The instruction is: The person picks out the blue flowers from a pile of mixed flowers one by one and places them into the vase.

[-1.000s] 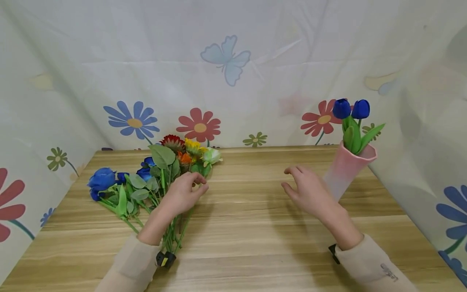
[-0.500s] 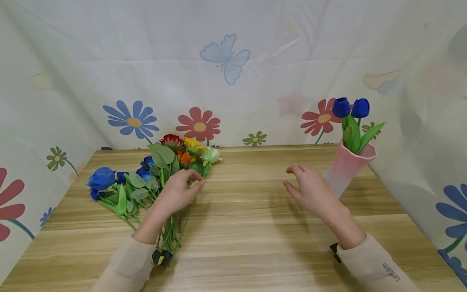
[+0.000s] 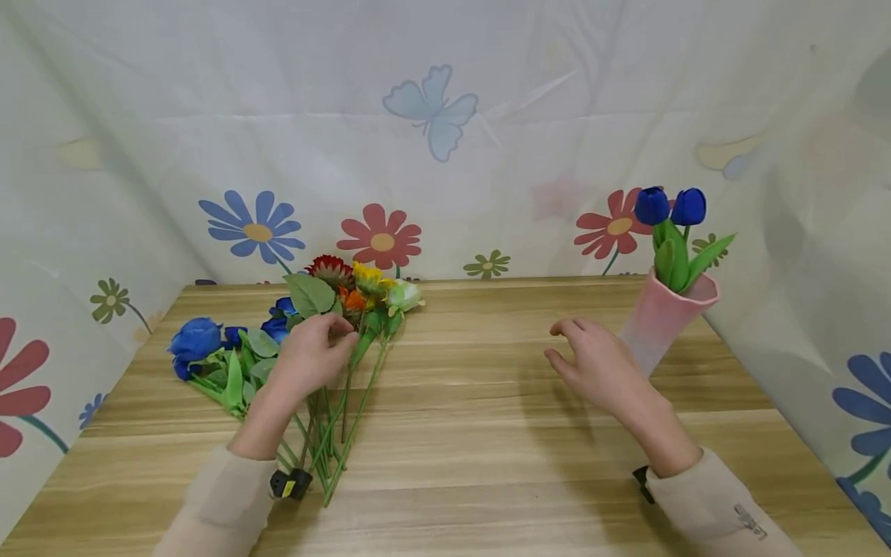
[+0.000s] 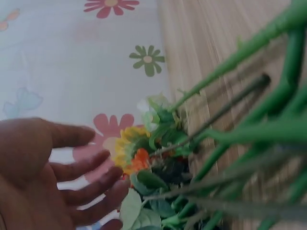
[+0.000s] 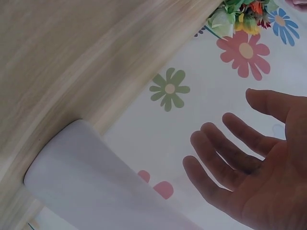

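My left hand [image 3: 316, 352] hovers over the pile of artificial flowers, its fingers loosely bent and nothing held, as the left wrist view also shows. Under and around it lie blue roses [image 3: 197, 339], a red flower [image 3: 330, 271], a yellow flower [image 3: 370, 277], an orange flower [image 3: 353, 299] and a white flower [image 3: 404, 295], their green stems [image 3: 362, 406] pointing toward me. My right hand [image 3: 600, 363] is in the air just left of the pink and white vase [image 3: 664, 317], apart from it, fingers relaxed. Two blue tulips [image 3: 671, 207] stand in the vase.
The wooden table [image 3: 459, 433] runs back to a white curtain [image 3: 529, 124] printed with flowers and a butterfly. More of this printed cloth rises along the left and right sides. A black wrist device [image 3: 291, 483] sits under my left cuff.
My left hand has shifted left across the flowers, uncovering more stems on its right. My right hand has barely moved. The flowers and the vase stay where they were.
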Motion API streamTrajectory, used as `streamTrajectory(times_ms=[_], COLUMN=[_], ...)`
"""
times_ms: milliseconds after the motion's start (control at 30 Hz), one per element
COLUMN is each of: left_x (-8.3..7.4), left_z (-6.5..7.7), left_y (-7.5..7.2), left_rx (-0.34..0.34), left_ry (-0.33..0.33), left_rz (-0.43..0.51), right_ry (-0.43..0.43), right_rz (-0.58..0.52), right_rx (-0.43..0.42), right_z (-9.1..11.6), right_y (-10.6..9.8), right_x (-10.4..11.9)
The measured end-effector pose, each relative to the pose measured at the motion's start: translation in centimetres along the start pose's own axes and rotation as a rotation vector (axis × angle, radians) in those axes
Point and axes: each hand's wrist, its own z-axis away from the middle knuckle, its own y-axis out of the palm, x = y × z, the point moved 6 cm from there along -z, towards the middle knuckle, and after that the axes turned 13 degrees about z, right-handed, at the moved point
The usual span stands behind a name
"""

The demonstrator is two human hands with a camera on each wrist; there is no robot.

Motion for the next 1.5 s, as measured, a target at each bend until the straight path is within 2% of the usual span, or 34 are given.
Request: streamTrajectory(times_ms=[167,533,833,1000,1300,1500], left_x=[0.7,2.7,3.4,3.6,4.3,4.9], left_z=[0.4,1.1,1.6,1.7,2.0,2.2], left_y=[-1.5,-3.1,-3.2,-3.2,-3.0,-2.7], left_rx=[-0.029,0.036,0.088,0.104,0.139,0.162], left_ry=[-0.041,-0.139,-0.183,-0.194,-0.297,-0.32], left_rz=[-0.106,-0.133,-0.171,-0.234,-0.319,-0.331], right_ry=[-0.003,-0.002,0.01,0.009,0.019,0.026], right_rz=[0.006,-0.002,-0.003,-0.002,-0.003,-0.005], right_rx=[-0.005,-0.002,0.021,0.024,0.046,0.055], right_z=[0.1,0.1,0.2,0.2,0.2,0.2], right_y=[0.1,0.2,0.1,0.1,0.2,0.3], right_x=[-0.1,-0.2,-0.3,-0.3,-0.5,-0.6])
